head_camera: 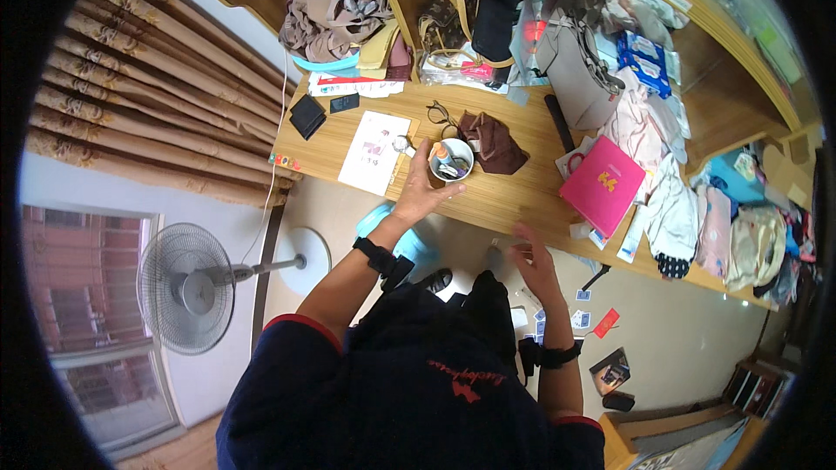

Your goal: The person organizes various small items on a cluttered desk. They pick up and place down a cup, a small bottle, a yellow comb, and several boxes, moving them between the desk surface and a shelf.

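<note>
A white cup (pixel 466 151) stands on the wooden desk, holding an orange-capped bottle (pixel 442 153) and small items. My left hand (pixel 418 188) is at the cup's left and near sides, thumb and fingers spread apart; whether skin touches the cup is unclear. Left of the cup, a wristwatch (pixel 401 143) lies at the edge of a white printed sheet (pixel 366 166). Eyeglasses (pixel 439 112) and a brown cloth pouch (pixel 499 147) lie beyond and right of the cup. My right hand (pixel 537 264), slightly blurred and empty, hovers just off the desk's front edge, fingers apart.
A pink binder (pixel 604 184), a grey handbag (pixel 575 72) and folded clothes (pixel 676 222) crowd the desk's right side. A black wallet (pixel 307 116) lies at the left end. A standing fan (pixel 192 290) is at left. Playing cards (pixel 580 319) lie on the floor.
</note>
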Motion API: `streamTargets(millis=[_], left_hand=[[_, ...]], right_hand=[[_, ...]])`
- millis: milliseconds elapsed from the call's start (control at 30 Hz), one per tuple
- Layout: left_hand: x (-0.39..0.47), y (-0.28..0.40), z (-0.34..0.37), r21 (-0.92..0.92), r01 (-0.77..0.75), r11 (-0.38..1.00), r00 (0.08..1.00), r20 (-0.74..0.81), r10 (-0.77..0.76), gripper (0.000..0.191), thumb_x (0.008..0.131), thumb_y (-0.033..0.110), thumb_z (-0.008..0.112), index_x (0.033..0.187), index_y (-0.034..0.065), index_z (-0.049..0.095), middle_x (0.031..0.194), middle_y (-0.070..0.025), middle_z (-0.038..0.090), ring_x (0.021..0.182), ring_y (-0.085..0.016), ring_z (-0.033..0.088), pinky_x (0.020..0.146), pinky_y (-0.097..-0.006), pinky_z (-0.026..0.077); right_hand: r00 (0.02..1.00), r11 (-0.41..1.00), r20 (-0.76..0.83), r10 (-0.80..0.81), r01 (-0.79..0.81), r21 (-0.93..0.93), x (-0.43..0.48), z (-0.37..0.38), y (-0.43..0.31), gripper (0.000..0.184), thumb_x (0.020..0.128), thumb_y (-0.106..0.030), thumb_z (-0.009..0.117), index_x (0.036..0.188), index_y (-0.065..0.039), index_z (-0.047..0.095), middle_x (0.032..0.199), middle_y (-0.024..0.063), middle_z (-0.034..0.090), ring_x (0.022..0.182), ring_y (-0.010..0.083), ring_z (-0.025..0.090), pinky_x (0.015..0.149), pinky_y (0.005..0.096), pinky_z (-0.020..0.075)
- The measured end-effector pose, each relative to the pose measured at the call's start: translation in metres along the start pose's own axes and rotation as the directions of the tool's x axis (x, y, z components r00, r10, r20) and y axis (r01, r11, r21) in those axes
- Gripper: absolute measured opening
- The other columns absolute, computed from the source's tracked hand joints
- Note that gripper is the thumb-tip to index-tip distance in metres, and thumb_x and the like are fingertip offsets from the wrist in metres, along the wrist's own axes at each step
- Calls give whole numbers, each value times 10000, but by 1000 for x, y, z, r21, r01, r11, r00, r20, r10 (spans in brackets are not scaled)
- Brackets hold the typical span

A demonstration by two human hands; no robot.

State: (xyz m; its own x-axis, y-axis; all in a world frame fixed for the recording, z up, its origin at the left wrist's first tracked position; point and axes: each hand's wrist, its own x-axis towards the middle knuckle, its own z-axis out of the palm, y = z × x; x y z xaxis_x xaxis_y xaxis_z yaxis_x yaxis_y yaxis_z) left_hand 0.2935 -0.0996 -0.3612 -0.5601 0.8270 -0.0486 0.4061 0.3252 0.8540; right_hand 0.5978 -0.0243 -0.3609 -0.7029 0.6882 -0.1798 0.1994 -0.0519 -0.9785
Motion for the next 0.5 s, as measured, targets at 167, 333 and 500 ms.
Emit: streamTargets(millis=[167, 333, 500], left_hand=[[-1, 17, 30, -102, 66, 993, 995, -67, -73, 997, 768, 270, 882, 1522, 52, 268, 1448, -208, 433, 1325, -343, 481, 1100, -397, 431], [-8, 44, 68, -157, -17, 987, 997, -72, 6, 961, 784, 153, 857, 1526, 71, 251, 1428, -203, 454, 1343, -300, 471, 1112, -374, 406], [17, 62, 105, -2, -109, 994, 994, -32, 109, 937, 820, 208, 841, 1528, 37, 252, 1453, -223, 430, 1367, -324, 450, 1125, -382, 400]], right_hand=[[996, 968, 17, -91, 93, -231, 50, -65, 41, 550, 948, -132, 668, 1453, -64, 462, 1362, 157, 585, 1195, 248, 589, 986, 348, 475], [991, 966, -20, -135, 127, -226, 89, -95, 49, 562, 964, -157, 642, 1475, -45, 436, 1429, 208, 531, 1340, 312, 500, 1126, 386, 363], [990, 962, -32, -134, 123, -243, 89, -101, 47, 560, 972, -186, 633, 1475, -33, 438, 1436, 211, 525, 1343, 325, 495, 1139, 392, 349]])
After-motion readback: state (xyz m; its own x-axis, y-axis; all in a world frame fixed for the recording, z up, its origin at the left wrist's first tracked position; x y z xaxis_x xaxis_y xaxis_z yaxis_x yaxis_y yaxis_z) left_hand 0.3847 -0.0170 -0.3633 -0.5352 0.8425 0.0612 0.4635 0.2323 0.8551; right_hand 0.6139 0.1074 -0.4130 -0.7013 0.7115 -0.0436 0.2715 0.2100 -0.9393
